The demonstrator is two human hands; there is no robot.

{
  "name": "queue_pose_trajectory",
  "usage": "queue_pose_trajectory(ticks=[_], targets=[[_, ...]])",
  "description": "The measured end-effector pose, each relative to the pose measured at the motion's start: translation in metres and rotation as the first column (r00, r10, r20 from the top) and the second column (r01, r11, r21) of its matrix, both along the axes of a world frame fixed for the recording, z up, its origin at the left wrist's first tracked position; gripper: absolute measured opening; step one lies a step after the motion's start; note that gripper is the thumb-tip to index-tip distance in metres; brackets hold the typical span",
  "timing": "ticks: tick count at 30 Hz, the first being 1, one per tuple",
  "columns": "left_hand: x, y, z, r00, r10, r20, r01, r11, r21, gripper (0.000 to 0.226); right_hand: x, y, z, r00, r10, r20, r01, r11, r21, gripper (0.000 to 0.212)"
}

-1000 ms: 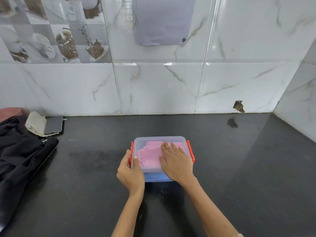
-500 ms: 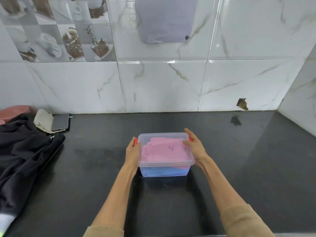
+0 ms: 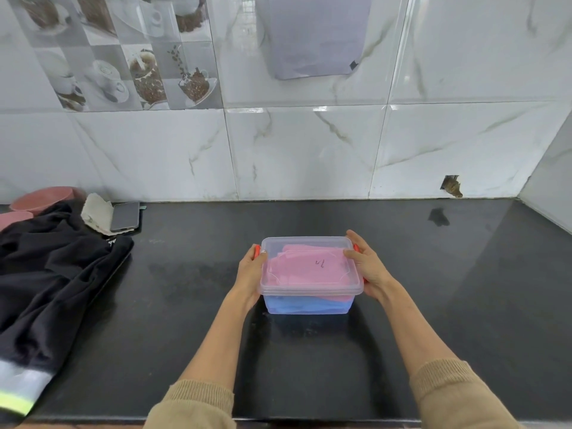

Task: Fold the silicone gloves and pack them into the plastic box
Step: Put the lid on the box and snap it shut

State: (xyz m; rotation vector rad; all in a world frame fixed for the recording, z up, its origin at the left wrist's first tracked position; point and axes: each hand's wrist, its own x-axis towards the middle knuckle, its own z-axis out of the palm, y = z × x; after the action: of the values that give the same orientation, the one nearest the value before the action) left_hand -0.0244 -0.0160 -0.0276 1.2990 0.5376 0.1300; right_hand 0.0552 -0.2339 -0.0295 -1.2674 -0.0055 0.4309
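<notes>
Your left hand (image 3: 250, 275) and right hand (image 3: 368, 270) grip the plastic box (image 3: 309, 305) by its sides, lid (image 3: 311, 267) on, mid-bench (image 3: 192, 305). Pink and blue gloves (image 3: 305, 269) folded inside.

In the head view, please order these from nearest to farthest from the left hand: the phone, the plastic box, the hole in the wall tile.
1. Plastic box: touching the left hand, on its right.
2. Phone: far left, by the wall.
3. Hole in the wall tile: far right, beyond the box.

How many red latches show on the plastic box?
2: one latch at the plastic box's left end under the left hand, one at the right end behind the right hand. Both partly covered.
</notes>
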Motion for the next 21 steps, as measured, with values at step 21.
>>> queue_pose_trajectory(ticks=[21], targets=[[0.066,-0.123,0.003,0.975,-0.219,0.027,0.189,0.891,0.413,0.045,-0.03,-0.131,0.004,0.903,-0.428,0.016,0.428,0.904,0.002,0.057]])
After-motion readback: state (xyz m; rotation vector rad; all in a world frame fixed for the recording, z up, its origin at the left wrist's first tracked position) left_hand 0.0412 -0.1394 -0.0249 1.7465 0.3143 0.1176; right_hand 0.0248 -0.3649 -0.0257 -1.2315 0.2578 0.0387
